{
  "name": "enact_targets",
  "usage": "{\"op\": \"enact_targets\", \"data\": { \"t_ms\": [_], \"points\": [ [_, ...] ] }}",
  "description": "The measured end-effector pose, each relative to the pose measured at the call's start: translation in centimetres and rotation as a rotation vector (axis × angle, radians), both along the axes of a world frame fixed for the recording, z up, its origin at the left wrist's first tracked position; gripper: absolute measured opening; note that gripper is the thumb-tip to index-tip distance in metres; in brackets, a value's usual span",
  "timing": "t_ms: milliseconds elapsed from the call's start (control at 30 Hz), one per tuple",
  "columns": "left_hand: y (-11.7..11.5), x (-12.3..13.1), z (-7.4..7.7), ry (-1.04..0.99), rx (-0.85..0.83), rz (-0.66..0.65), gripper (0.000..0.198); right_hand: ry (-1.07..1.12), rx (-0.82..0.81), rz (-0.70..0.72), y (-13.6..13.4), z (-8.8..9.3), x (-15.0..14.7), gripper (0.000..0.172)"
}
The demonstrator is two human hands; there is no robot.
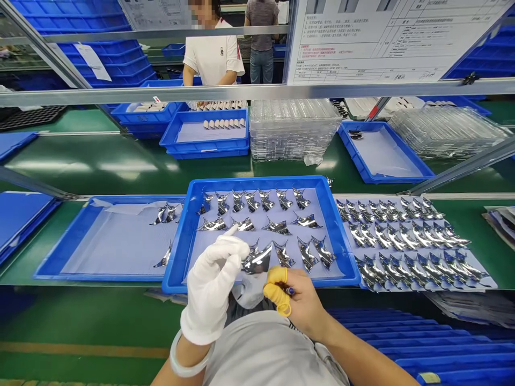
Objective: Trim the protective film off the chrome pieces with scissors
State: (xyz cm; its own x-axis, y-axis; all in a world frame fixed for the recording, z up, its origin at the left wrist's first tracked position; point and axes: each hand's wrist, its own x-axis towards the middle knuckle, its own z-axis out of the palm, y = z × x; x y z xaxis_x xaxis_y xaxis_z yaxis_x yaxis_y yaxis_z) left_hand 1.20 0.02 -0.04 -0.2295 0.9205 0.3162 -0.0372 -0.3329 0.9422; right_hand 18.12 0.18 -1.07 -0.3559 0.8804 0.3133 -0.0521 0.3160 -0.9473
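Note:
My left hand [213, 284], in a white glove, is closed on a shiny chrome curved part [257, 261] held just above the near edge of the middle blue tray [177, 252]. My right hand [295, 300], with yellow finger cots on two fingers, pinches a small dark pen-like tool [287, 291] and what looks like a white cloth [251, 289], right beside the part. Several more chrome parts [277, 227] lie in rows inside that tray.
A left blue tray [80, 252] holds a few chrome parts. Several parts lie on a sheet at right [406, 241]. Stacked clear blister trays [293, 128] and more blue trays stand behind. A person in a white shirt [213, 53] works across the belt.

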Motion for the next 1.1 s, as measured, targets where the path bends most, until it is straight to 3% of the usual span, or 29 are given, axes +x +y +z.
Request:
{"op": "enact_targets", "data": {
  "t_ms": [167,300,433,567,667,733,800,833,967,1100],
  "points": [
    [-0.3,-0.1,-0.7,0.011,-0.129,0.106,0.018,-0.299,0.498,-0.168,-0.4,-0.8,0.7,0.016],
    [-0.3,-0.5,-1.5,-0.002,-0.232,0.109,0.022,-0.36,0.545,-0.183,-0.4,-1.1,1.1,0.011],
    [0.0,-0.7,-1.7,-0.11,-0.265,0.024,0.02,-0.244,0.404,-0.098,0.0,-0.6,1.0,0.015],
    [0.7,-1.0,-1.6,-0.184,-0.19,-0.091,0.015,-0.141,-0.073,0.105,1.1,-0.9,0.2,0.031],
    [1.4,-3.0,-1.5,-0.052,-0.173,0.029,0.012,-0.27,-0.261,0.045,2.6,-2.6,0.0,0.027],
    [1.9,-5.4,-1.7,0.138,-0.216,0.228,0.016,-0.506,-0.293,-0.033,3.9,-4.3,0.3,0.026],
    [2.5,-8.3,-2.1,0.493,-0.341,0.452,0.032,-0.686,-0.293,-0.065,5.2,-5.9,0.7,0.027],
    [2.8,-9.6,-2.6,0.583,-0.404,0.483,0.036,-0.751,-0.289,-0.065,5.8,-6.7,0.8,0.026],
    [4.4,-12.8,-5.5,0.843,-0.612,0.386,0.027,-0.996,-0.264,-0.032,6.8,-9.3,-0.2,0.023],
    [5.6,-12.6,-9.0,1.026,-0.746,0.236,0.023,-1.169,-0.214,0.023,6.9,-11.5,-3.3,0.025]
  ]
}}
